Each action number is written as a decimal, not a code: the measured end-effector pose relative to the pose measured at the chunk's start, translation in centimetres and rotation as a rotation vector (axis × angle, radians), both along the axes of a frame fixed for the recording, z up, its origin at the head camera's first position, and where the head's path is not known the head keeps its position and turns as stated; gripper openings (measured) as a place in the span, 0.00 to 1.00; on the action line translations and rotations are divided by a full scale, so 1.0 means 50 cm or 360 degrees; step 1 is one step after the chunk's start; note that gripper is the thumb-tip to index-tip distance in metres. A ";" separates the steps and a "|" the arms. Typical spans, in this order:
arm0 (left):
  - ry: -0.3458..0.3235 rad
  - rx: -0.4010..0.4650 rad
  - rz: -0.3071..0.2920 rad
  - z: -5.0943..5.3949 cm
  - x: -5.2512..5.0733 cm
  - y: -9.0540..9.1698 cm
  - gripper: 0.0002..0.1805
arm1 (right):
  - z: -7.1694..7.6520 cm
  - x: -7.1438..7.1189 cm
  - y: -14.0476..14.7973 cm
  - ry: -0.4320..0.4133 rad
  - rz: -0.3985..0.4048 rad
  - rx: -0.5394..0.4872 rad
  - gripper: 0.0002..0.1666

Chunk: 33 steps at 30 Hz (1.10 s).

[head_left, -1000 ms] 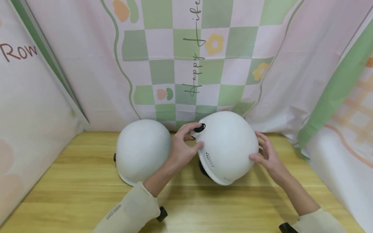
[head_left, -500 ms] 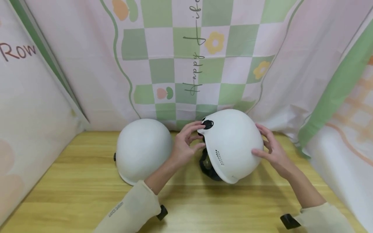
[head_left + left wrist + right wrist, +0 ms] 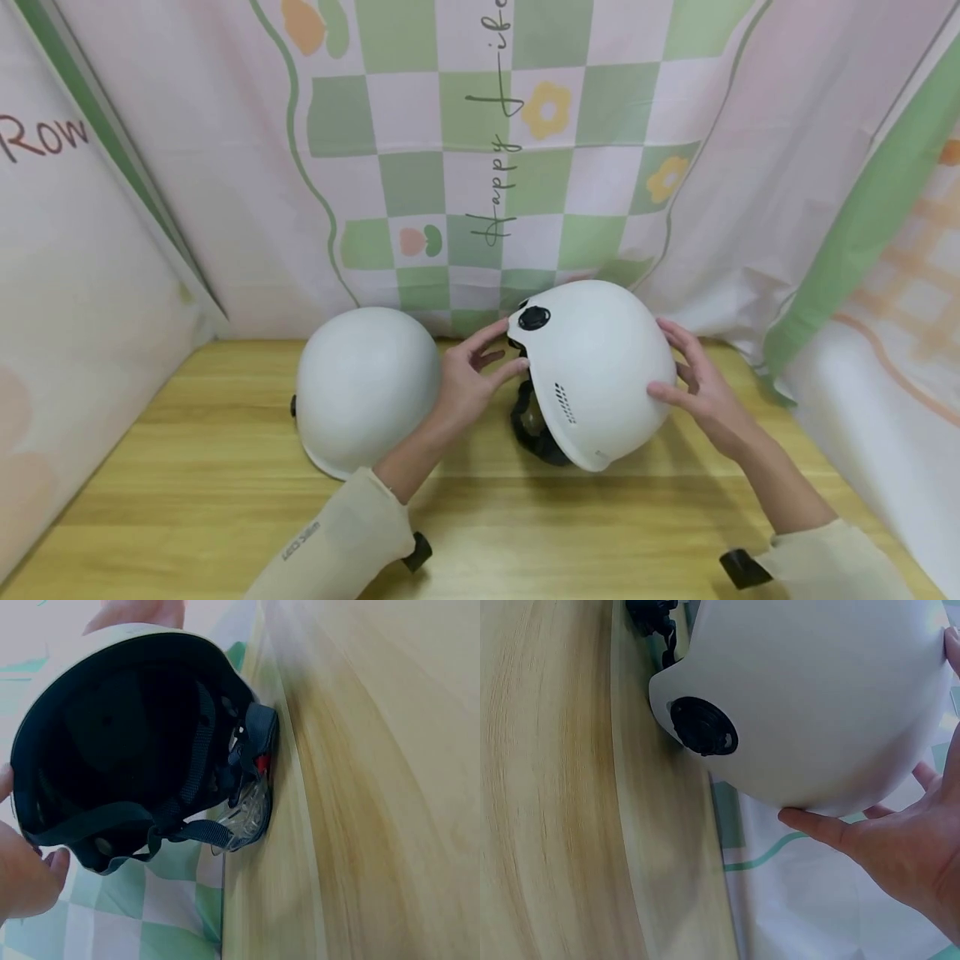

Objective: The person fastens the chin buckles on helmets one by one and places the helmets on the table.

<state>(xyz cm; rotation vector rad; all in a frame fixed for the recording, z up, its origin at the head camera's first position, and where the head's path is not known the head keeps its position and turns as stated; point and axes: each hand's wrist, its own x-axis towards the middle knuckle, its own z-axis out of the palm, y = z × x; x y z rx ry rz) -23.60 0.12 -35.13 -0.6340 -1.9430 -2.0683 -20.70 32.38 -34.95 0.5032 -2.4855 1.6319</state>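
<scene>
In the head view, the white vented helmet (image 3: 603,379) is being held over the wooden table (image 3: 540,533), its hollow toward the left hand (image 3: 467,383) pinching its rim, its dome clasped by the right hand (image 3: 701,396).

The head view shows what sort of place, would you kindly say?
Probably a makeshift tabletop workspace: a yellowish wood-grain table, green-checked patterned fabric hung behind, and a white domed helmet being handled.
</scene>
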 end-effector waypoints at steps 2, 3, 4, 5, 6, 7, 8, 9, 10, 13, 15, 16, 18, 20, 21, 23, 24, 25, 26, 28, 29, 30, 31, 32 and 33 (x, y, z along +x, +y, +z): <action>-0.0042 0.0044 -0.0046 0.002 0.002 -0.001 0.31 | -0.001 0.003 -0.001 -0.0020 0.0018 -0.0013 0.51; -0.0059 0.0062 -0.0070 0.003 0.003 -0.001 0.32 | -0.002 0.005 -0.001 -0.0031 0.0031 -0.0025 0.50; -0.0073 0.0067 -0.0091 0.004 0.004 -0.002 0.33 | -0.005 0.006 -0.001 -0.0036 0.0042 -0.0034 0.50; -0.0077 0.0068 -0.0111 0.005 0.004 -0.002 0.34 | -0.007 0.007 -0.002 -0.0043 0.0053 -0.0044 0.49; -0.0076 0.0068 -0.0133 0.006 0.003 -0.003 0.35 | -0.009 0.008 -0.002 -0.0048 0.0065 -0.0054 0.48; -0.0078 0.0061 -0.0153 0.008 0.004 -0.004 0.37 | -0.011 0.009 -0.002 -0.0045 0.0073 -0.0062 0.48; -0.0087 0.0053 -0.0172 0.010 0.004 -0.005 0.38 | -0.013 0.010 -0.003 -0.0040 0.0078 -0.0066 0.48; -0.0090 0.0037 -0.0186 0.011 0.004 -0.005 0.39 | -0.014 0.011 -0.004 -0.0029 0.0079 -0.0063 0.48; -0.0095 0.0012 -0.0192 0.012 0.004 -0.006 0.41 | -0.014 0.012 -0.005 -0.0017 0.0079 -0.0060 0.48; -0.0115 -0.0081 -0.0187 0.017 0.008 -0.006 0.45 | -0.012 0.012 -0.009 0.0024 0.0084 -0.0060 0.49; -0.0100 -0.0124 -0.0182 0.018 0.010 -0.004 0.47 | -0.007 0.012 -0.013 0.0064 0.0073 -0.0042 0.50; -0.0083 -0.0148 -0.0173 0.019 0.011 -0.003 0.48 | -0.004 0.012 -0.015 0.0090 0.0066 -0.0031 0.51; -0.0053 -0.0175 -0.0154 0.020 0.012 -0.001 0.48 | 0.003 0.010 -0.020 0.0162 0.0046 0.0010 0.53; -0.0023 -0.0184 -0.0137 0.019 0.012 0.001 0.48 | 0.011 0.010 -0.026 0.0231 0.0020 0.0057 0.54; -0.0009 -0.0192 -0.0126 0.019 0.011 0.002 0.48 | 0.014 0.011 -0.028 0.0262 0.0011 0.0073 0.55; 0.0014 -0.0206 -0.0110 0.020 0.011 0.004 0.47 | 0.020 0.012 -0.033 0.0310 -0.0014 0.0116 0.56; 0.0027 -0.0204 -0.0109 0.021 0.011 0.005 0.47 | 0.023 0.012 -0.036 0.0322 -0.0026 0.0134 0.57; 0.0036 -0.0200 -0.0109 0.021 0.011 0.006 0.47 | 0.026 0.013 -0.039 0.0326 -0.0035 0.0148 0.58; 0.0050 -0.0196 -0.0111 0.022 0.011 0.007 0.47 | 0.030 0.014 -0.041 0.0327 -0.0042 0.0163 0.59; 0.0064 -0.0198 -0.0111 0.023 0.013 0.009 0.47 | 0.034 0.014 -0.046 0.0323 -0.0045 0.0185 0.60; 0.0067 -0.0202 -0.0109 0.024 0.013 0.009 0.47 | 0.036 0.014 -0.049 0.0321 -0.0046 0.0192 0.60; 0.0069 -0.0205 -0.0110 0.025 0.013 0.010 0.47 | 0.038 0.014 -0.050 0.0317 -0.0046 0.0197 0.61; 0.0071 -0.0213 -0.0112 0.026 0.014 0.010 0.47 | 0.038 0.014 -0.051 0.0316 -0.0043 0.0196 0.61; 0.0073 -0.0230 -0.0112 0.027 0.015 0.010 0.47 | 0.038 0.014 -0.052 0.0315 -0.0045 0.0199 0.61; 0.0072 -0.0249 -0.0112 0.027 0.015 0.010 0.48 | 0.039 0.015 -0.052 0.0313 -0.0045 0.0202 0.61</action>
